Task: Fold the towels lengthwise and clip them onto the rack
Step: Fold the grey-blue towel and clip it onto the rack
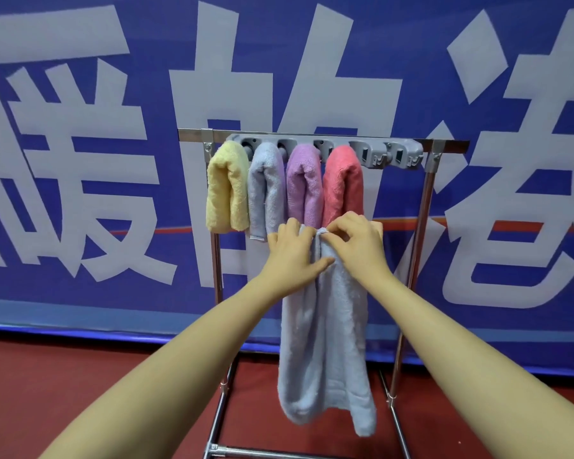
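Note:
A light blue towel point(325, 342) hangs long and loose in front of the metal rack point(424, 207). My left hand point(292, 256) and my right hand point(355, 243) both pinch its top edge, close together, just below the clipped towels. On the grey clip bar point(378, 154) hang a yellow towel point(227, 190), a pale blue towel point(265, 190), a purple towel point(304, 187) and a pink towel point(343, 183), each folded over and side by side. The two clips at the bar's right end hold nothing.
A blue banner point(80, 160) with large white characters stands right behind the rack. The floor point(63, 392) is red. The rack's base rails point(232, 450) run along the floor below my arms.

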{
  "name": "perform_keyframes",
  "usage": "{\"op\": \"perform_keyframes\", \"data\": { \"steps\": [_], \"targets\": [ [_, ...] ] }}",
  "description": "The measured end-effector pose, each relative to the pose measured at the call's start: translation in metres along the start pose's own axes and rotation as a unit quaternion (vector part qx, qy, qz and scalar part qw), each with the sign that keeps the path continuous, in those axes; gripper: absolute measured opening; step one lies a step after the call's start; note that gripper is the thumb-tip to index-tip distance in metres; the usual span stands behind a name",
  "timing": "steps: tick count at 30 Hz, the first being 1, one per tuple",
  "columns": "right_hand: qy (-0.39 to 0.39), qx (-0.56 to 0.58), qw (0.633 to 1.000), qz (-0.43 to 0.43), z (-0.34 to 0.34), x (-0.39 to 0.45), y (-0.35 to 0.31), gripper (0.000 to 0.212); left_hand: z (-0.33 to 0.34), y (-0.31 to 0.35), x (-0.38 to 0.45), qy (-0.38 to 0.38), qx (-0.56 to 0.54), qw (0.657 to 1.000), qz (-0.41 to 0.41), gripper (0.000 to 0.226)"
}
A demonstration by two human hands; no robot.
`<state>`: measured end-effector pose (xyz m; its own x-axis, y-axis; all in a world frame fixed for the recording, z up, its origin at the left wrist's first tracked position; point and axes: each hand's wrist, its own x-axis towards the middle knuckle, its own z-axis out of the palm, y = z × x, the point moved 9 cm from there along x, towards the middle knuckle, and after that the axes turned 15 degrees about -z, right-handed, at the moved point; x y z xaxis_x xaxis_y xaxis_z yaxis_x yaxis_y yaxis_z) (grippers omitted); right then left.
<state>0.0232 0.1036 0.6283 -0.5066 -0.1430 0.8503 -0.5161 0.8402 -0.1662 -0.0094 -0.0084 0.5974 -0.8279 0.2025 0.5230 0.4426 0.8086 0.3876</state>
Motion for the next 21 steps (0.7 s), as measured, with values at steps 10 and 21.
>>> {"op": "perform_keyframes", "data": {
  "steps": [10,21],
  "targets": [
    [-0.038,0.052,0.998,-0.018,0.005,-0.020,0.004,0.010,-0.014,0.012,-0.003,0.142,0.051,0.988,0.021,0.015],
    [-0.137,0.065,0.968,0.200,0.042,-0.071,0.038,0.055,-0.041,-0.015,0.014,0.173,0.015,0.982,-0.074,0.032]
  ]
}}
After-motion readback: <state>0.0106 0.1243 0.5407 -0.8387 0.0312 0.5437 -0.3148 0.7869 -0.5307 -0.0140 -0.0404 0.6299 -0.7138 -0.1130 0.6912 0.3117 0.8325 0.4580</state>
